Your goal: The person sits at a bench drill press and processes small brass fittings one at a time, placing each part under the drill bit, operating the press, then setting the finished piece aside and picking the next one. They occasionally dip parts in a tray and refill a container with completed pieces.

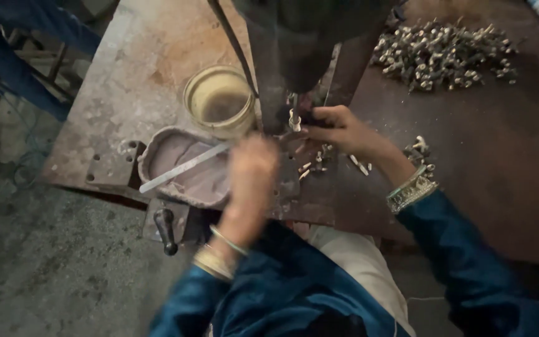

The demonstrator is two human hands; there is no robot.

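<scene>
Closest to me are my two blue sleeves and bangles on both wrists. My left hand (252,171) is blurry, so I honestly can't tell if it's closed or open; it sits just right of the oval tray (157,145). One tray, greyish inside, with one flat metal strip (182,168) lying slantwise across it toward that hand. One black lever handle (167,229) pokes out under the near edge of the counter (500,168), left of my arm.

My right hand (335,128) is a bit farther in, fingers pinched together on a small pale metal piece (294,122) right under the dark machine column (294,56). Around that hand there's a scatter of little pale pieces (312,167) on the plate, maybe a dozen, too small to count properly, plus a small cluster (420,151) by my wrist.

Farther back: one round glass jar (219,100), yellowish, no lid, no label I can see, just left of the column. Far right is one big heap of the small parts (447,53), way too many to count.

Open room: the dark counter on the right is mostly bare between wrist and heap. The left edge drops to the concrete floor (51,268).
</scene>
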